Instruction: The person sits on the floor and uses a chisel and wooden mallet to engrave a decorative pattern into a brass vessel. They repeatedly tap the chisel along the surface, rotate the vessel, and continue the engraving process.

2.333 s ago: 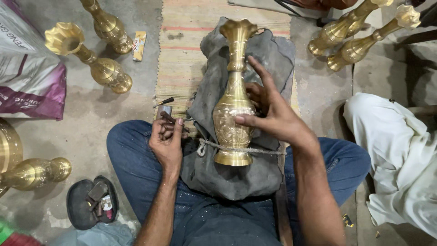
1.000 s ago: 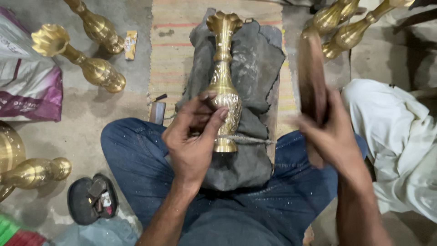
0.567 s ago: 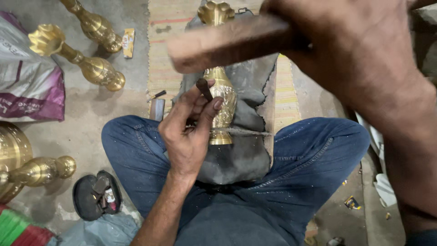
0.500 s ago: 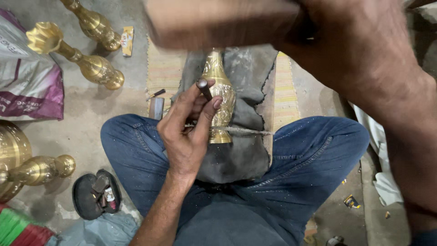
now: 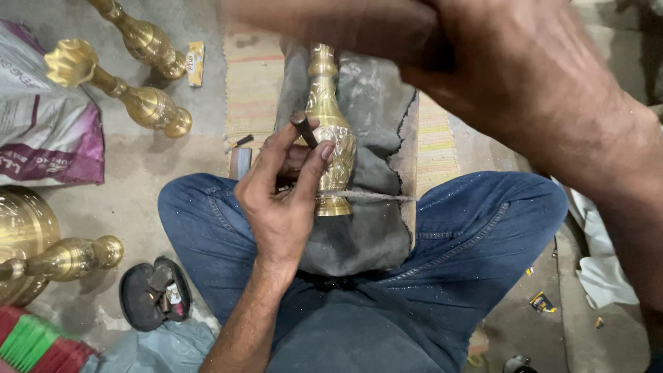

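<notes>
Head view: punch set on a brass vase

Head view shows the left hand (image 5: 280,200) with its grip clamped on a short dark punch (image 5: 304,129), thumb and fingers pinching it so its tip rests on the belly of the vase (image 5: 331,131). The vase lies lengthwise on a grey pad (image 5: 366,228) across the person's lap, neck pointing away, and a thin cord (image 5: 376,197) crosses the pad just above the vase's foot. The right hand (image 5: 511,62) hangs above the vase's neck, close to the camera and blurred, its grip closed round a thick wooden mallet (image 5: 331,24). Left of the vase, on the floor, lie two more brass vases (image 5: 148,103) and a purple and white sack (image 5: 41,131). Further left and nearer the person, another brass piece (image 5: 65,259) lies beside a dark sandal (image 5: 155,297).
</notes>
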